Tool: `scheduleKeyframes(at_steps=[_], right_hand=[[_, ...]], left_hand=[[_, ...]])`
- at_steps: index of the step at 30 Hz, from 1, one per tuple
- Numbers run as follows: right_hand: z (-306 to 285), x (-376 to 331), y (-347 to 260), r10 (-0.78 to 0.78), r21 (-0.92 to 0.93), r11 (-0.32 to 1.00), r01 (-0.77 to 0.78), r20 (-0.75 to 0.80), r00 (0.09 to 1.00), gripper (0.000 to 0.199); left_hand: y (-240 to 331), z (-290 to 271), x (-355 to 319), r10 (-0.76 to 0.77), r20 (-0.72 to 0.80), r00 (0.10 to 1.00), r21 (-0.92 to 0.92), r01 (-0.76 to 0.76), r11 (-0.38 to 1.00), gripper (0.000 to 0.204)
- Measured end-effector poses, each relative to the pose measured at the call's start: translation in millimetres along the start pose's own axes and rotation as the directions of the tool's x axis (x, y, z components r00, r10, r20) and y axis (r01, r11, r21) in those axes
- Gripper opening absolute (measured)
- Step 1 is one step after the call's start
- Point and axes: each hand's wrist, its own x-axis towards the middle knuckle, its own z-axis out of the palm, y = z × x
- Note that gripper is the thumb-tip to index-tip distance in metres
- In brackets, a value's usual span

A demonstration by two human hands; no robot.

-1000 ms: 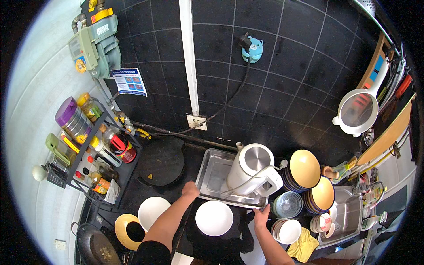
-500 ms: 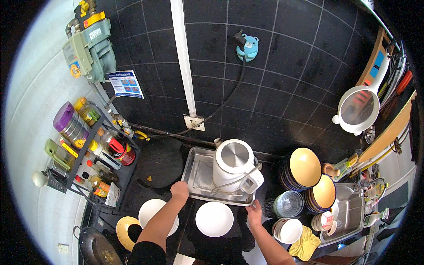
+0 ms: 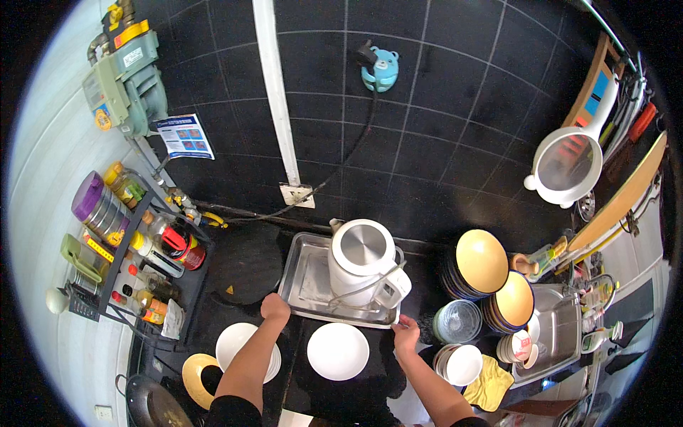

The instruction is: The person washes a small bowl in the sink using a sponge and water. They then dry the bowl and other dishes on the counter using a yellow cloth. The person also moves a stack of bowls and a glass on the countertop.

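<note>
A shallow rectangular metal tray [image 3: 302, 281] lies on the dark counter near the tiled wall. On its right part stands a white electric kettle [image 3: 352, 285] with a metal lid, its cord draped over the body and handle. My left hand [image 3: 276, 307] is closed at the tray's near left corner, its fingertips partly hidden. At the near right corner, my right hand [image 3: 406, 334] pinches the tray's rim with thumb and fingers. Between my forearms sits a white plate [image 3: 338, 351], just in front of the tray. More white plates [image 3: 233, 341] are stacked beneath my left forearm.
A round black pan [image 3: 245, 263] is left of the tray, beside a rack of bottles [image 3: 153, 267]. A yellow plate [image 3: 193, 373] and wok [image 3: 153, 402] sit near left. Rightward are stacked yellow bowls [image 3: 482, 261], glass bowls [image 3: 457, 322], white bowls [image 3: 464, 365], a cloth [image 3: 489, 384] and sink [image 3: 555, 334].
The whole view has shifted slightly, so the scene sits further left. My right hand has moved a little rightward relative to the tray corner. Tray and kettle look unmoved on the counter.
</note>
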Motion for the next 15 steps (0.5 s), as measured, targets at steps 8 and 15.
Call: scheduleKeyframes(at_steps=[8,15], right_hand=[[12.1,24.4,38.0,-0.079,-0.021,0.997,0.078,-0.032,0.996,0.027],[-0.3,11.7,18.6,-0.057,-0.037,0.998,0.059,0.035,0.998,0.031]], left_hand=[[3.7,4.1,-0.9,-0.029,-0.071,0.997,-0.022,0.028,0.999,0.011],[-2.1,-8.1,-8.5,0.051,-0.007,0.999,0.000,-0.051,0.999,0.020]])
